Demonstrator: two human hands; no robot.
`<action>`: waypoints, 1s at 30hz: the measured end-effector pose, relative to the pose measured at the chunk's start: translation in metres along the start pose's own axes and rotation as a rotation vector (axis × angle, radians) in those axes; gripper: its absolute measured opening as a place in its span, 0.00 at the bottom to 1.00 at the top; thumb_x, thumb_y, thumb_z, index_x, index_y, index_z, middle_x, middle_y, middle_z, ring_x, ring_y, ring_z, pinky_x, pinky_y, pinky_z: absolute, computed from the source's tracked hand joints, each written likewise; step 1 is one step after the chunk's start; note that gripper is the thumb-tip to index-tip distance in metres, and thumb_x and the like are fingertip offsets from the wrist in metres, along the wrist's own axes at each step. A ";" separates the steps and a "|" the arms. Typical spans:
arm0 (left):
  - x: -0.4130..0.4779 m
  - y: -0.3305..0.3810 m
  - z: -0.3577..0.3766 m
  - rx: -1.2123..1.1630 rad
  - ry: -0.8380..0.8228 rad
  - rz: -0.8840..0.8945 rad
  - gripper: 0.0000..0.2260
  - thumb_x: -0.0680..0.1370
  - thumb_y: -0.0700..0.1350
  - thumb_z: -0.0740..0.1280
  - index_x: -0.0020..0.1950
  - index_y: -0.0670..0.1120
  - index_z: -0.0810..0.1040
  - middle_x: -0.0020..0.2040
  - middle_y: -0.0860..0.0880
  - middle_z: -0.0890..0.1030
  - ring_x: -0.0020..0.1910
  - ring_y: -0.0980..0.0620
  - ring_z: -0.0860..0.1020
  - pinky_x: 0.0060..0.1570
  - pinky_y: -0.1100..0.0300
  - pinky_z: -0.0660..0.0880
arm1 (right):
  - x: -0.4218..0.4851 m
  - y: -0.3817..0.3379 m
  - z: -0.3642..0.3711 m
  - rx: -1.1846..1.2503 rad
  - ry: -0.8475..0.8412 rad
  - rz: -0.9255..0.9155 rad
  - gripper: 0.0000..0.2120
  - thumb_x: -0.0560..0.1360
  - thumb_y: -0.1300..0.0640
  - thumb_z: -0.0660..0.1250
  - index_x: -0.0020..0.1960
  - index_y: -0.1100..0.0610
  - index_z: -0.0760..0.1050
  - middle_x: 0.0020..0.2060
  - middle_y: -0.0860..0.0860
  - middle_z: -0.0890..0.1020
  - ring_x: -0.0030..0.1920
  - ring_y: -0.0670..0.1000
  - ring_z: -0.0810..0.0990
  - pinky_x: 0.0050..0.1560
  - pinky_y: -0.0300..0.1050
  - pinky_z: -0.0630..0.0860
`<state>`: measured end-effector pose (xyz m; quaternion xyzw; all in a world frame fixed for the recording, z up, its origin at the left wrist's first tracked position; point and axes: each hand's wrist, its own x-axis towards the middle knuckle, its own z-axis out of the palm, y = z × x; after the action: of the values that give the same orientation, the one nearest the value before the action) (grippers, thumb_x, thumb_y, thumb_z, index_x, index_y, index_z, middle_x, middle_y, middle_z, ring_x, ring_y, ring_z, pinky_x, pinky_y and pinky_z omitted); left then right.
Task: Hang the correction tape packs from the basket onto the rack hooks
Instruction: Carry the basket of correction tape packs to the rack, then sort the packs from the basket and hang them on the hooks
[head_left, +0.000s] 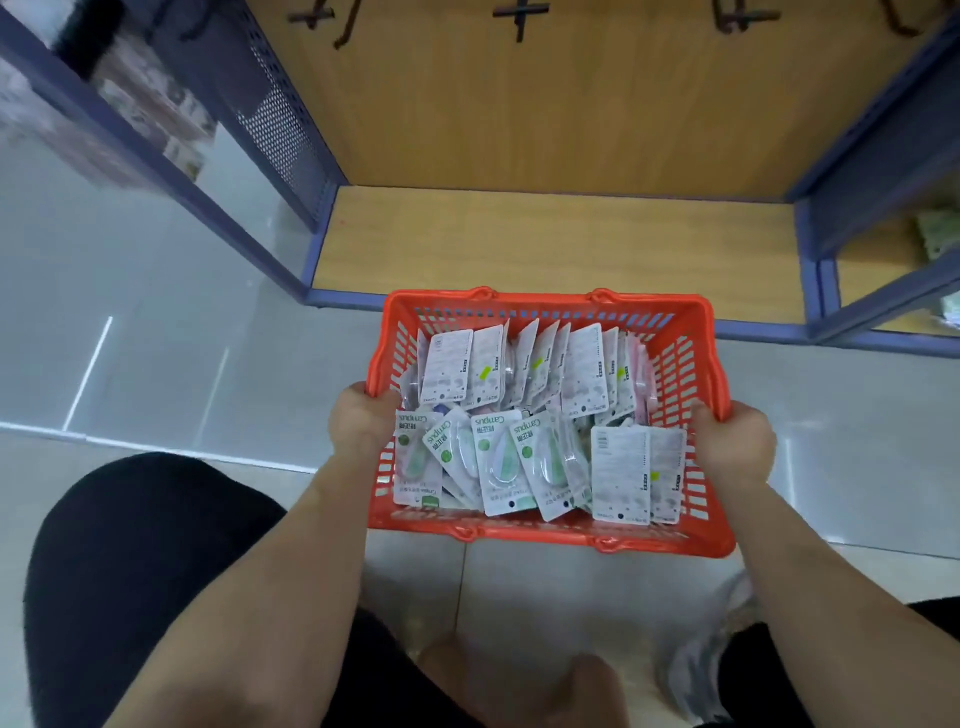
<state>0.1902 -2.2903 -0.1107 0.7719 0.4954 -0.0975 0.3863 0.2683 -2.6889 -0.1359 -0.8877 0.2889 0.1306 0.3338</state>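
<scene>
From the head camera, an orange slotted basket (545, 300) sits in the middle of the view, just in front of the lower edge of the rack. The left hand (358, 422) grips the basket's left rim, its fingers curled over the edge into the inside. The right hand (733, 441) grips the right rim the same way, thumb on the inner wall. Whether the basket rests on the floor (130, 364) or is held just above it cannot be told. Inside lie the correction tape packs (501, 467), many of them in two loose rows. The far row stands mostly on edge with printed backs showing. The near row lies flatter, several packs face up with clear blisters and green lettering, and two on the right are back-side up. Beyond the basket is the rack's wooden bottom shelf (561, 244), framed in blue metal, with a wooden back panel (571, 114) rising behind it. Dark rack hooks (519, 14) stick out of that panel at the top edge, and those in view carry no packs. Dark-clothed knees (140, 561) fill the lower corners.
</scene>
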 end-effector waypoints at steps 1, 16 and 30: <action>-0.002 0.002 -0.001 -0.022 -0.011 0.004 0.11 0.76 0.49 0.69 0.55 0.45 0.80 0.48 0.43 0.86 0.45 0.40 0.84 0.53 0.45 0.82 | 0.000 -0.003 -0.002 0.002 -0.019 0.013 0.16 0.79 0.50 0.69 0.56 0.62 0.82 0.47 0.64 0.85 0.49 0.68 0.83 0.54 0.58 0.80; -0.049 0.059 0.047 0.089 -0.237 0.451 0.31 0.78 0.54 0.73 0.78 0.46 0.68 0.76 0.48 0.73 0.72 0.46 0.74 0.71 0.53 0.69 | -0.024 -0.070 0.045 -0.080 -0.240 -0.339 0.34 0.79 0.45 0.70 0.78 0.59 0.65 0.73 0.58 0.71 0.71 0.61 0.72 0.70 0.55 0.71; -0.015 0.063 0.128 0.155 -0.349 0.444 0.50 0.63 0.73 0.69 0.79 0.50 0.65 0.74 0.51 0.64 0.74 0.47 0.60 0.75 0.47 0.63 | -0.005 -0.070 0.097 0.193 -0.246 -0.348 0.25 0.74 0.45 0.76 0.66 0.54 0.79 0.59 0.48 0.80 0.59 0.47 0.78 0.59 0.42 0.72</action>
<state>0.2652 -2.4030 -0.1586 0.8602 0.2315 -0.1796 0.4175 0.3022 -2.5792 -0.1697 -0.8655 0.0997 0.1502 0.4673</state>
